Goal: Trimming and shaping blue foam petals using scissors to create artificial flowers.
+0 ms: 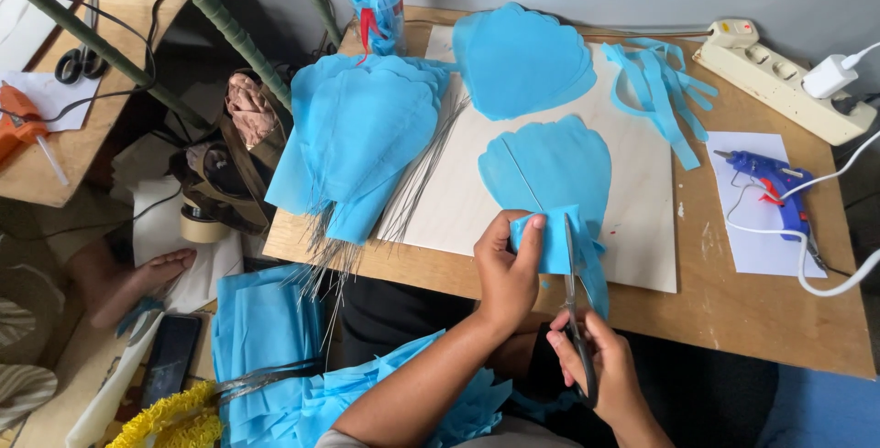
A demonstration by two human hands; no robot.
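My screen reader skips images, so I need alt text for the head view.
A left hand holds a folded blue foam piece while the right hand cuts it with scissors over a wooden table. Blue petal shapes with wires, blue strips and a blue glue gun lie around.

Little of this kind shows. A phone (170,357) lies at lower left, below the tabletop edge — a slim black rectangle with its screen dark, tilted slightly, beside folded blue paper. Near the far right corner, the power strip (779,79) carries a small pale label with a red spot at its end — too small to make out. No packages or signs are visible.
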